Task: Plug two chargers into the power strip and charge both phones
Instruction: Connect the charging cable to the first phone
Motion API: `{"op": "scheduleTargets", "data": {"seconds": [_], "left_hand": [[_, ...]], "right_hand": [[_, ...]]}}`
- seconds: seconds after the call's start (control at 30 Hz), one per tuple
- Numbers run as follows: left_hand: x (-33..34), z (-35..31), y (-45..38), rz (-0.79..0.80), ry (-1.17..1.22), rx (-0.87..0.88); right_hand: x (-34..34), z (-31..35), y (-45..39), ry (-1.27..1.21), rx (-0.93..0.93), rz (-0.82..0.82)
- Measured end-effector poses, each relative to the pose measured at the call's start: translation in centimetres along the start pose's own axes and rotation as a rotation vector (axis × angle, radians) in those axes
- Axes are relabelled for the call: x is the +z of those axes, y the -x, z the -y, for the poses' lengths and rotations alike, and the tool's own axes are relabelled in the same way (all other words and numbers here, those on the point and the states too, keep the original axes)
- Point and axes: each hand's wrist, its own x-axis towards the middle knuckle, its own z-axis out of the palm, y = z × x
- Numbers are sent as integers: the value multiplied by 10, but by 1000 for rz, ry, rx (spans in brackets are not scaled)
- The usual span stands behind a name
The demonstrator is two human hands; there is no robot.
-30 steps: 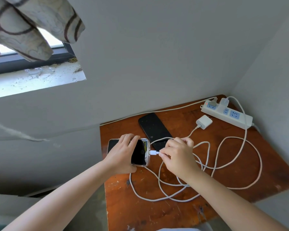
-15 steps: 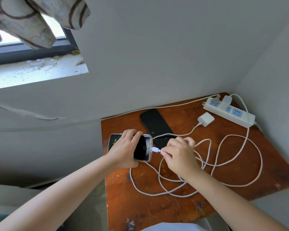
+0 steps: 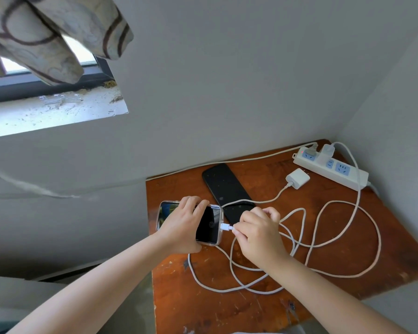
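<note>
I see a plain room in a home. A patterned curtain (image 3: 58, 37) hangs over a dusty windowsill (image 3: 56, 112), beside a worn wooden table (image 3: 227, 309).

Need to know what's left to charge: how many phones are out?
2: a clear-cased phone held by the left hand, and a black phone lying flat on the table behind it.

No readable text, label, brand or number appears on anything.

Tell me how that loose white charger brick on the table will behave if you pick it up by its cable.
The charger brick is small and boxy, so probably light and likely to dangle and swing. Its cable lies in slack curves, so it looks floppy. Lying flat on the table, the brick should slide rather than roll.
</note>
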Motion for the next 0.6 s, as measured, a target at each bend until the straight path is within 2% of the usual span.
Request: {"op": "scheduleTargets", "data": {"seconds": [0.43, 0.6], "left_hand": [[6, -5, -1, 15, -1, -2], [7, -6, -2, 4, -12, 1]], "right_hand": [[5, -4, 6, -19, 35, 26], [12, -2, 13, -34, 96, -19]]}}
